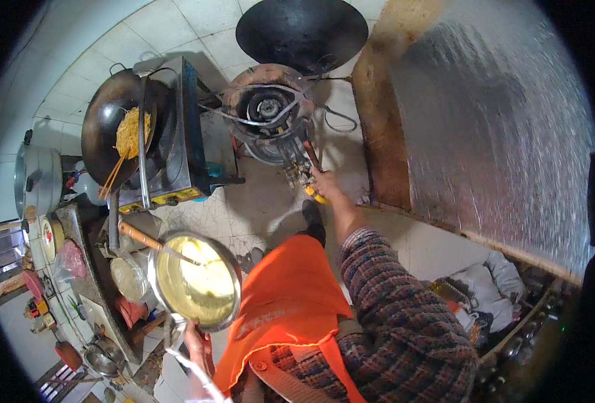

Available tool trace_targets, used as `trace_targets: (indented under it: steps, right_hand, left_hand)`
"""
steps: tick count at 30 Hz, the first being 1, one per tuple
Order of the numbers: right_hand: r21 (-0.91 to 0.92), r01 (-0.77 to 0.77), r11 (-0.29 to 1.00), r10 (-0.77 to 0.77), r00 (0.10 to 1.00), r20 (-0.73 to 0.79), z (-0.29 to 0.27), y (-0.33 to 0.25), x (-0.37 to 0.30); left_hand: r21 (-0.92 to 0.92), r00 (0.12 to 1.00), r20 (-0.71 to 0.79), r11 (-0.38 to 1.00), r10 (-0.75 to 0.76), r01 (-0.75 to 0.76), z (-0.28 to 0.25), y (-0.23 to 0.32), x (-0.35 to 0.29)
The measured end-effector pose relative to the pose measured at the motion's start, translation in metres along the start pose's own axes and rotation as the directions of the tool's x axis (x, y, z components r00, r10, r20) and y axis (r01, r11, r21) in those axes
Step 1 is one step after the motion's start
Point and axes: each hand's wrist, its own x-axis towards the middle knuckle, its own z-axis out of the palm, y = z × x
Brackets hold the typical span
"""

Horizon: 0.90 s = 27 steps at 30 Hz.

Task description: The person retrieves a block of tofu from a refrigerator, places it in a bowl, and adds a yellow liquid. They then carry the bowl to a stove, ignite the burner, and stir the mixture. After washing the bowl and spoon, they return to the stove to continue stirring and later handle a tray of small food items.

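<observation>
My left hand (198,344) grips the lower rim of a round metal bowl (234,267) that holds yellow liquid. A ladle or spoon with a wooden handle (139,236) lies across this bowl, its metal end in the liquid. My right hand (325,183) reaches forward to the metal fittings (299,173) at the near side of a round burner (268,107). Its fingers are closed beside a reddish-brown handle (312,154) and a yellow part (315,195); what exactly they grip is hidden. No flame shows in the burner.
On the left, a dark wok (103,121) with noodles (131,131) and chopsticks (111,177) sits on a stove (191,134). Another wok (301,30) stands behind the burner. A large shiny panel (492,134) borders the right. Left of the bowl is a cluttered counter (96,269).
</observation>
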Motion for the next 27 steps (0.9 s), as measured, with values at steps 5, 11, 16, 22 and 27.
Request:
trace_targets:
  steps: [5,11,16,22,27]
  right_hand:
    - [0.343,0.103,0.933,-0.169,0.971,0.167,0.000,0.022,0.019]
    - [0.073,0.110,0.991,-0.124,0.969,0.215,-0.010,0.013,0.011]
    - [-0.149,0.501,0.853,-0.494,0.865,0.082,-0.029,-0.074,-0.040]
    - [-0.247,0.601,0.760,-0.546,0.797,0.259,-0.004,-0.232,-0.049]
    - [-0.798,0.548,0.252,-0.674,0.691,0.261,0.045,-0.287,-0.005]
  left_hand:
    - [-0.179,0.999,0.041,0.984,0.008,-0.001,0.004,-0.038,-0.035]
    - [-0.440,0.979,-0.165,0.897,-0.120,0.036,0.007,-0.061,-0.065]
    - [-0.351,0.988,-0.144,0.936,-0.061,0.007,0.033,-0.052,-0.094]
    - [-0.263,0.993,-0.121,0.965,-0.007,-0.025,0.047,-0.046,-0.098]
    - [-0.065,0.998,-0.045,0.997,0.048,-0.051,0.059,-0.040,-0.101]
